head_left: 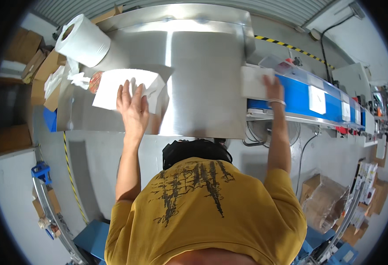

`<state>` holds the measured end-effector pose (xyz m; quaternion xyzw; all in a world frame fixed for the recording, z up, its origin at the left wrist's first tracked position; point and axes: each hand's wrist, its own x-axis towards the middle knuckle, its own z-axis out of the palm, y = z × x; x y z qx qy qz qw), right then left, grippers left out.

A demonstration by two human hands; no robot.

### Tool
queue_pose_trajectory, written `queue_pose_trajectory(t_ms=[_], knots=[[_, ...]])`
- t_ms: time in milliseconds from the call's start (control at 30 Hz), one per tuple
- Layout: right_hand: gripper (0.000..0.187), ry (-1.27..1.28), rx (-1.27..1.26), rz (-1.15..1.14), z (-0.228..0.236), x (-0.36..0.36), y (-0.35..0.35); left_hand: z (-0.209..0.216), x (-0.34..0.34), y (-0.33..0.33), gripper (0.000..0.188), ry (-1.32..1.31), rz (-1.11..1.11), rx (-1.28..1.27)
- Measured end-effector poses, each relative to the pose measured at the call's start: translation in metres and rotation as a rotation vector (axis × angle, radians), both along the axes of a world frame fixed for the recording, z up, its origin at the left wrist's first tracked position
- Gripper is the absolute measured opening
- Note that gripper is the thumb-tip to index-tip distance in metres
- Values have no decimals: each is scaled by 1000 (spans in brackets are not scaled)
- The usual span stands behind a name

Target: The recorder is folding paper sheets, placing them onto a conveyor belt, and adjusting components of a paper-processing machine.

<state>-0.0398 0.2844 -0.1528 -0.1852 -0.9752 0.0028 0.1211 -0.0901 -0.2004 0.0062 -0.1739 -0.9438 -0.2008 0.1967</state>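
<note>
White box point(108, 88): one on the steel table's point(202, 84) left part.
Left hand point(134, 108): fingers spread over its top.
Second white box point(252, 81): one, where table meets blue belt point(293, 93).
Right hand point(275, 88): on it, blurred; cannot tell whether it pinches.
Paper roll point(90, 46): one, beyond the left box.
Standing in the way: a clear guard point(306, 73) along the belt.

From here I see a white left box point(112, 86), white right box point(252, 83), white paper roll point(84, 43), silver tabletop point(207, 79), blue belt point(294, 93), tape point(291, 46) striped black and yellow, and a mustard shirt point(251, 212) with black scrawled print point(199, 173).
</note>
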Motion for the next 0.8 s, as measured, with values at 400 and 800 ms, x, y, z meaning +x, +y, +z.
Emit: queue_pose_trajectory(t_ms=[400, 800], knots=[[58, -84, -894, 798, 116, -86, -276, 2, -6, 0, 27, 58, -154, 25], [45, 585, -1729, 264, -53, -4, -19, -2, -16, -8, 38, 43, -36, 28]])
